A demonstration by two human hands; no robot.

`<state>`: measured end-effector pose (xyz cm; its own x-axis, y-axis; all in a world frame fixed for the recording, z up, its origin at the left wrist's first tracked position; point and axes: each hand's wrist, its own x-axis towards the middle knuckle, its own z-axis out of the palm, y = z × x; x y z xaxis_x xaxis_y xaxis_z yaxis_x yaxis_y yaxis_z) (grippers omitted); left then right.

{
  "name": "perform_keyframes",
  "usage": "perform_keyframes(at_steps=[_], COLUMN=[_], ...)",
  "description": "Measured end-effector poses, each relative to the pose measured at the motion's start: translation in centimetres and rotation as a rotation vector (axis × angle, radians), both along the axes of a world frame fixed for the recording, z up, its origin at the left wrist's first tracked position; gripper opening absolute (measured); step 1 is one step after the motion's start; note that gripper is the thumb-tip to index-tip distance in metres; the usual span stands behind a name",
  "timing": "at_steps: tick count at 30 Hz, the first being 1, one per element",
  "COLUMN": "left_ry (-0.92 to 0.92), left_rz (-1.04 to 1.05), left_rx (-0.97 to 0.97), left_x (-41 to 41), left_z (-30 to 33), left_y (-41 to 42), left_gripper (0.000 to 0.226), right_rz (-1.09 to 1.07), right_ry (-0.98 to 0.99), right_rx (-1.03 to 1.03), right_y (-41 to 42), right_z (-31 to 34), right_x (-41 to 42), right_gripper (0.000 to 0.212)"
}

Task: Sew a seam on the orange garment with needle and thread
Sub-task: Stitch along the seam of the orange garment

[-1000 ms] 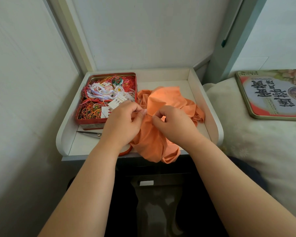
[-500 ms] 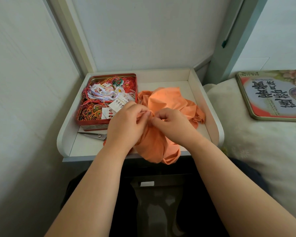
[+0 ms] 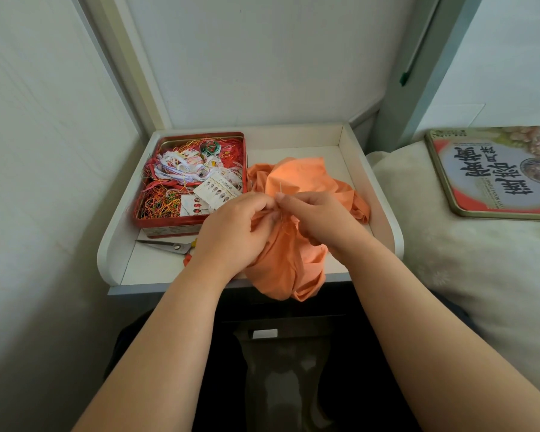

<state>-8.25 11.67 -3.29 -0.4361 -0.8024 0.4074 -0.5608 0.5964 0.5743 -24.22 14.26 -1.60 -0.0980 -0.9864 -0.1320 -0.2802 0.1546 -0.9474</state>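
The orange garment (image 3: 296, 182) lies bunched on the white tray-top table (image 3: 356, 169), and part of it hangs over the front edge. My left hand (image 3: 231, 232) grips a fold of the fabric near the middle. My right hand (image 3: 318, 219) pinches the same fold from the right, its fingertips against those of the left. A thin needle (image 3: 281, 198) stands upright between the two sets of fingertips, its tip poking above them. I cannot tell which fingers hold it. No thread is visible.
An open red tin (image 3: 194, 179) full of tangled coloured threads and needle cards sits at the table's back left. Scissors (image 3: 169, 245) lie in front of it. A tin lid (image 3: 493, 173) rests on the bed at the right.
Both hands stay at the fold with small finger shifts. The needle now shows upright above the fingertips, where none was visible before.
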Motion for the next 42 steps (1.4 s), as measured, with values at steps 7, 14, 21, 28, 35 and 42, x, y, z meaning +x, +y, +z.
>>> perform_keyframes(at_steps=[7,14,21,28,35,42], left_ry=[0.122,0.244,0.317,0.323,0.366,0.402], left_rz=[-0.102,-0.119,-0.058,-0.056,-0.01,0.001], left_rx=[0.363,0.619,0.609,0.55,0.529,0.617], left_x=[0.0,0.3,0.3,0.4,0.2,0.5], left_z=[0.7,1.4,1.3,1.4,1.5,1.3], left_y=[0.2,0.2,0.0,-0.2,-0.1,-0.2], left_gripper=[0.012,0.011,0.008,0.008,0.013,0.018], right_rz=[-0.182,-0.162,-0.123,-0.107,0.008,0.073], right_ry=[-0.033,-0.058,-0.067,-0.049,-0.02,-0.094], right_rx=[-0.088,-0.063,-0.097,-0.19,-0.174,-0.172], right_y=[-0.6,-0.8,-0.7,-0.2,0.2,0.8], right_z=[0.2,0.4,0.6,0.6,0.6,1.7], right_x=[-0.4,-0.7,-0.1,0.2,0.9,0.3], right_gripper=[0.03,0.034,0.035,0.034,0.031,0.03])
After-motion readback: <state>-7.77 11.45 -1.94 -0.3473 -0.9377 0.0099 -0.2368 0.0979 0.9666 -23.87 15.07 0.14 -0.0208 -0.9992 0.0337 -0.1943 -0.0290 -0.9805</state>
